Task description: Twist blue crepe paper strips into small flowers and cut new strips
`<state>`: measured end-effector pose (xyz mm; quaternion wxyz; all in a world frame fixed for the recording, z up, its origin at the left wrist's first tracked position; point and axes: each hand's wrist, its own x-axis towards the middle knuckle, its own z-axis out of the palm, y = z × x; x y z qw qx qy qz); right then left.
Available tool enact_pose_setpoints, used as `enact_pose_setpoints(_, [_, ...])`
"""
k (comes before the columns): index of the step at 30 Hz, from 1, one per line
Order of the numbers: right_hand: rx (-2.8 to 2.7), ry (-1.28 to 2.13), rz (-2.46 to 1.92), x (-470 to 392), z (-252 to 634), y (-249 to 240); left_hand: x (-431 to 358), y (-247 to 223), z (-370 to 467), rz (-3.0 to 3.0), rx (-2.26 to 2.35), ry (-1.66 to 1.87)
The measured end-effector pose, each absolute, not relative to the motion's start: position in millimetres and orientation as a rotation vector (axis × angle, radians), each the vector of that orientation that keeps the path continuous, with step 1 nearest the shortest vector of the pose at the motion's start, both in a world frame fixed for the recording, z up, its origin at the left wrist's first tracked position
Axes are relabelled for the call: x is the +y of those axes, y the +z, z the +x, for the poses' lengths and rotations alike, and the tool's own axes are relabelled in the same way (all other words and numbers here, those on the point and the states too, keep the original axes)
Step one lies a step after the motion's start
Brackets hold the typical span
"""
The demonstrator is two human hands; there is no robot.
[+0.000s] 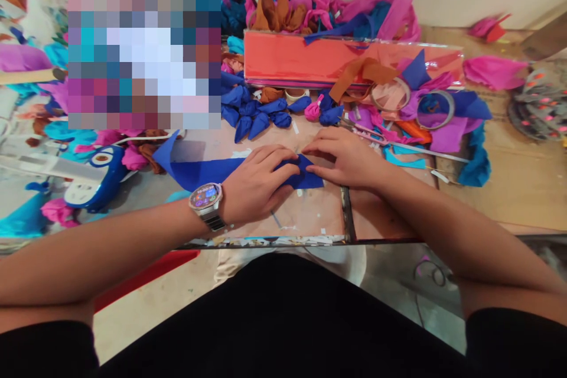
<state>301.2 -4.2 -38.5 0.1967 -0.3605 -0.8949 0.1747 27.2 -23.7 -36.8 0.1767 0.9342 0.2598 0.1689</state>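
Note:
A long deep-blue strip (199,172) of thin paper or cloth lies across the work surface, its left end curling up. My left hand (266,180), with a watch (206,198) on the wrist, rests palm down over the strip, fingers stretched along it. At the strip's right end is my right hand (348,156), its thumb and fingers apart and touching the blue material. Parts of the strip are hidden under the left hand. Just beyond the hands sit several small twisted blue bundles (250,115).
A long red packet (301,59) in clear wrap lies behind, with heaped pink, brown and blue pieces above it. Rolls of tape (392,94) stand to the right. On the left is a blue-and-white power strip (100,180). A dark seam (348,215) crosses the table near its front edge.

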Motion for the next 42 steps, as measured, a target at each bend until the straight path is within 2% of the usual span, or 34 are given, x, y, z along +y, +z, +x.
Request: enact_pose_setpoints(42, [-2.451,0.547,-0.974,-6.2,296.0,-37.8,-19.3,-44.0,24.8,2.676,0.744,0.483])
